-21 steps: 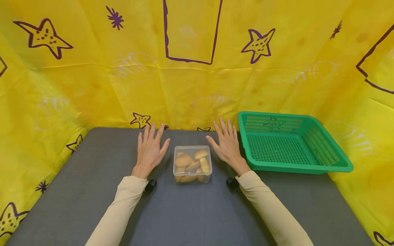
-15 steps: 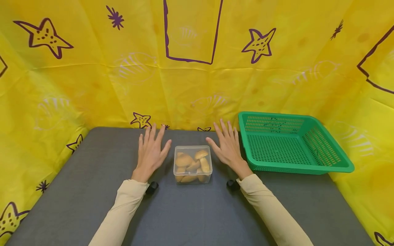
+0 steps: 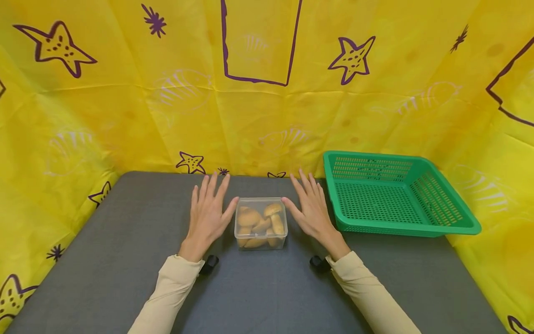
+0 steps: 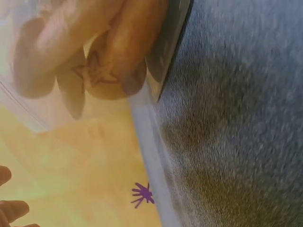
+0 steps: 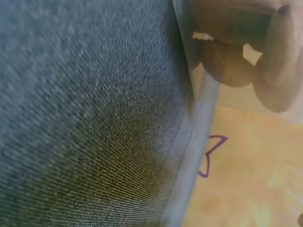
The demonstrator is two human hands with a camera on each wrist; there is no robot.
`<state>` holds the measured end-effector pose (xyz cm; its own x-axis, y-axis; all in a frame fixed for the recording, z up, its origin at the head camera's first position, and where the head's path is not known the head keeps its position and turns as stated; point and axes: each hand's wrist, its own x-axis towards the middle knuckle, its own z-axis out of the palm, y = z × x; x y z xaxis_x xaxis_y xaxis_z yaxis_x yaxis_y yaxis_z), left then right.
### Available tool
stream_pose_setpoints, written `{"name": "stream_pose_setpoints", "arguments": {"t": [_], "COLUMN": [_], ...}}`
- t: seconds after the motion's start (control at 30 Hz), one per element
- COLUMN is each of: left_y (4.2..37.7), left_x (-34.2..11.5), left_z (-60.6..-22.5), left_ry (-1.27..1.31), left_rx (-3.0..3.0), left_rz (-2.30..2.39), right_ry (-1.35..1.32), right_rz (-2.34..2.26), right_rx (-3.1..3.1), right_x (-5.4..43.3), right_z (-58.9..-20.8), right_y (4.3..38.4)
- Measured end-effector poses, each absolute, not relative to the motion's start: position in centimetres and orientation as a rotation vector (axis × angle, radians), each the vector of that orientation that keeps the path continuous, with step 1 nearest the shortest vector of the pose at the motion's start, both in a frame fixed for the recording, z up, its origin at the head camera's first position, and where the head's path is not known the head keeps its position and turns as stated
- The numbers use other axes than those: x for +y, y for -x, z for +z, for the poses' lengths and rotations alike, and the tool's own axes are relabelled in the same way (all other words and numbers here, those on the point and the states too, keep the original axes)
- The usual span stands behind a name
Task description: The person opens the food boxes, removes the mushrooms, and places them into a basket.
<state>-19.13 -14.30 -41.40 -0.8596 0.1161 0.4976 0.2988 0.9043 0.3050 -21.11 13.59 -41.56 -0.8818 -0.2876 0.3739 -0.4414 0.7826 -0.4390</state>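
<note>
A clear lidded plastic box (image 3: 260, 243) stands on the grey table between the two hands in the head view. Brown-capped mushrooms (image 3: 249, 217) with pale stems show through its lid and walls. On the box's left, the left hand (image 3: 206, 217) has its fingers spread, with the thumb tip right at the far left corner. Opposite it, the right hand (image 3: 312, 211) is likewise spread, its thumb tip at the far right corner. Neither hand curls round anything. In the left wrist view the mushrooms (image 4: 116, 52) appear close up through the box wall, and fingertips (image 4: 13, 209) show at lower left.
A green perforated plastic basket (image 3: 410, 228) stands on the table's right, just beyond the right hand. Yellow cloth (image 3: 258, 111) with purple starfish drawings hangs behind the table (image 3: 258, 297) and along its sides. Each wrist carries a small black camera.
Both hands have moved inward toward the box and slightly nearer the person, bringing the thumb tips to its far corners. The box and the basket have stayed in place.
</note>
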Motion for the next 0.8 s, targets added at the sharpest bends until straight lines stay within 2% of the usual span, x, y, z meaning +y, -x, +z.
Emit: {"name": "stream_pose_setpoints", "arguments": {"t": [0.8], "left_y": [15.5], "left_x": [-12.9], "left_z": [-41.0], "left_ry": [0.481], "left_rx": [-2.561], "left_rz": [-0.567], "right_ry": [-0.682], "right_rz": [1.045], "right_rx": [-2.662], "right_x": [13.5], "right_z": [-42.2], "right_y": [17.2]}}
